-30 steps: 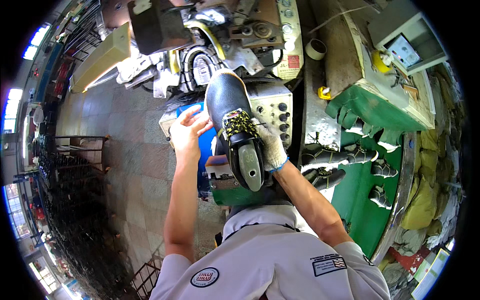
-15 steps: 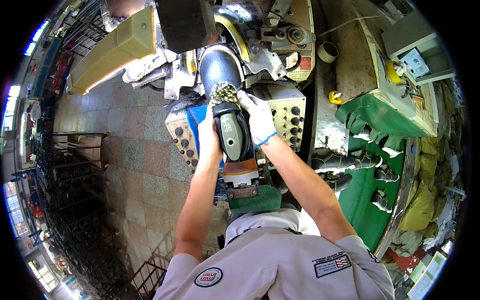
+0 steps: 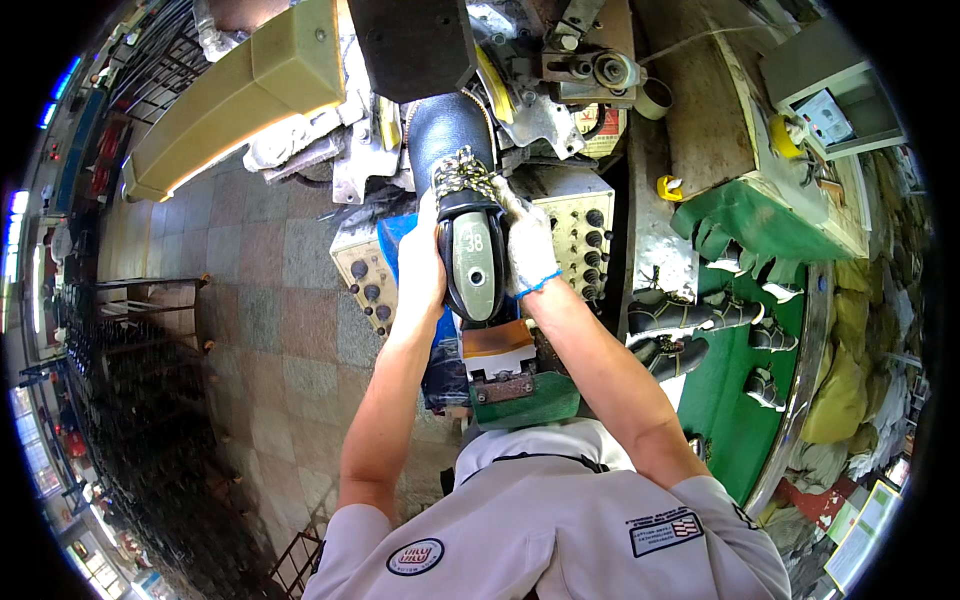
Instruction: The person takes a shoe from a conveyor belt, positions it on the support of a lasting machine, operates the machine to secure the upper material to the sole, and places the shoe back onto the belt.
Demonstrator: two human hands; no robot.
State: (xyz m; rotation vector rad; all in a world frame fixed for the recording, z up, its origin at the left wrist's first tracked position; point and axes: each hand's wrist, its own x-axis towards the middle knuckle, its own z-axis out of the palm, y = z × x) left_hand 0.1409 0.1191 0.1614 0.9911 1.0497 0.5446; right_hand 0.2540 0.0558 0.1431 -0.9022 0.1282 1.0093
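Note:
A dark leather shoe [image 3: 449, 140] sits toe-first in a machine, its toe partly hidden beneath a dark metal plate [image 3: 412, 50]. Speckled black-and-yellow laces [image 3: 462, 172] cross its upper. A grey-green shoe last [image 3: 474, 255] with a round hole fills the shoe's opening, facing me. My left hand [image 3: 424, 255] is closed around the left side of the heel. On the opposite side my right hand [image 3: 522, 240], in a white glove with a blue cuff edge, grips the shoe near the laces. Below the heel is a brown-and-white machine block [image 3: 498, 345].
Control boxes with black knobs flank the shoe, left [image 3: 362, 285] and right [image 3: 578, 240]. A cream machine cover [image 3: 235, 100] arches at upper left. Several dark shoes [image 3: 668, 315] rest around the green bench [image 3: 735, 400] at right. Dark racks [image 3: 140, 390] stand on the left.
The machine's upper parts and the shoe appear further right in the view. The dark plate covers more of the toe. Both hands keep hold of the shoe.

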